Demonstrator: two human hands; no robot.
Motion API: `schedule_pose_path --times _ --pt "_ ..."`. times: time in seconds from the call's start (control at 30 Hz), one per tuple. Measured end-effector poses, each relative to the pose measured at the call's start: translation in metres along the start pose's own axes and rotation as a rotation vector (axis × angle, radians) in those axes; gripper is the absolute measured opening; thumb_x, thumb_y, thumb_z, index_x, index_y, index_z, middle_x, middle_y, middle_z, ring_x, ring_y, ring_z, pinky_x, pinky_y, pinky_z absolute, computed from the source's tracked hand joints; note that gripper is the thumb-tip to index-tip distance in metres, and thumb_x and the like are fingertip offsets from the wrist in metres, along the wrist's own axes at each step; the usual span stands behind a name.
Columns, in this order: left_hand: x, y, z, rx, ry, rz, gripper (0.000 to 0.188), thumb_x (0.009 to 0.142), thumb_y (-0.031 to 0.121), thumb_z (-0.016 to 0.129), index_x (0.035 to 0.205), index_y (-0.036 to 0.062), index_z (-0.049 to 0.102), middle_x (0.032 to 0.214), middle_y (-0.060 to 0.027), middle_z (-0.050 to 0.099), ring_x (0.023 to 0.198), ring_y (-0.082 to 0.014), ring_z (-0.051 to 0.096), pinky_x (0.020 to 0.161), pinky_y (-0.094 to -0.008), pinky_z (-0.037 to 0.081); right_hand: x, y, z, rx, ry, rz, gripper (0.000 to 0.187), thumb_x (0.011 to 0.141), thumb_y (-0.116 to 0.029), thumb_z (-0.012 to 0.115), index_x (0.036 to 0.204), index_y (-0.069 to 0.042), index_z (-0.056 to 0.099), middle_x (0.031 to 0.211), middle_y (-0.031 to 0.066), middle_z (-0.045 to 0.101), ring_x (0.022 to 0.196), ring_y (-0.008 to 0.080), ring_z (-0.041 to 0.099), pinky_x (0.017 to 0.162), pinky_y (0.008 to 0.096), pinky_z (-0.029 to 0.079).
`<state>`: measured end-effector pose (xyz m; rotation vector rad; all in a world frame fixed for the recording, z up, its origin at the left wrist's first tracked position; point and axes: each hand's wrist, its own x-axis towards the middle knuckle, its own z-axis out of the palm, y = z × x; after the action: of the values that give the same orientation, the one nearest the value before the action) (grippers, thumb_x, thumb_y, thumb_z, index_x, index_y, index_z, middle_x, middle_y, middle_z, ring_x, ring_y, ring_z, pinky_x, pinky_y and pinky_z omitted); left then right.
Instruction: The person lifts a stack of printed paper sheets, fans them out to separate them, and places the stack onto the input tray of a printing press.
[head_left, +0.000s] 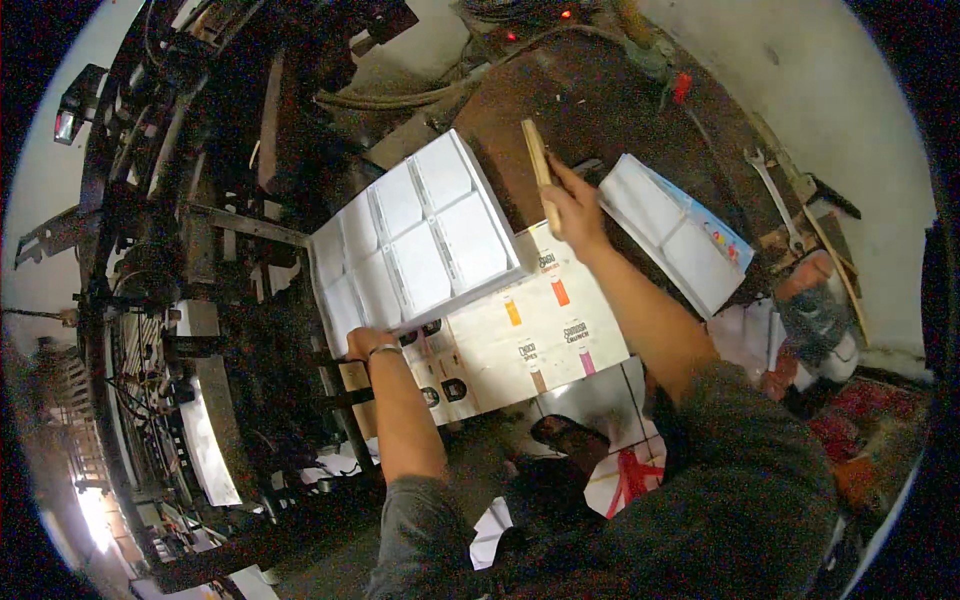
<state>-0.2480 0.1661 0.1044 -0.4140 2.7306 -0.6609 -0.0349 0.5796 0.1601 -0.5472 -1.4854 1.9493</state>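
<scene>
A slat is gripped by the right hand — the left hand (grip cannot be told) is placed at stacked paper.

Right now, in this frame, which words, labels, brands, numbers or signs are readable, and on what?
Printed sheet: bold dark lettering beside small coloured blocks, partly legible; wording not copied.
Large paper stack: fine grey print, too small to read.
Smaller paper stack: multicoloured marks on its blue side, too blurred.
</scene>
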Motion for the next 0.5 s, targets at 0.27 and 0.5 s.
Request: schedule_pose_path --times 0.27,0.5 --pt "0.003 -0.003 0.003 -0.010 0.005 0.000 0.039 0.072 0.038 0.068 0.099 0.0097 0.061 0.102 -0.0080 0.059 0.096 -0.0265 0.053 0.087 -0.0472 0.038 0.028 0.035 0.041 0.325 -0.107 0.204 0.052 0.077 -0.023 0.059 0.121 0.002 0.048 0.112 0.0134 0.057 0.099 0.0162 0.053 0.086 0.0247 0.039" --pt "0.006 -0.003 0.013 -0.014 0.006 -0.016 0.043 0.072 0.038 0.068 0.102 0.0080 0.059 0.105 -0.0102 0.058 0.100 -0.0275 0.051 0.089 -0.0461 0.036 0.027 0.038 0.076 0.219 -0.072 0.250 0.045 0.079 -0.021 0.056 0.118 0.000 0.052 0.104 0.0111 0.059 0.090 0.0136 0.054 0.081 0.0266 0.042"
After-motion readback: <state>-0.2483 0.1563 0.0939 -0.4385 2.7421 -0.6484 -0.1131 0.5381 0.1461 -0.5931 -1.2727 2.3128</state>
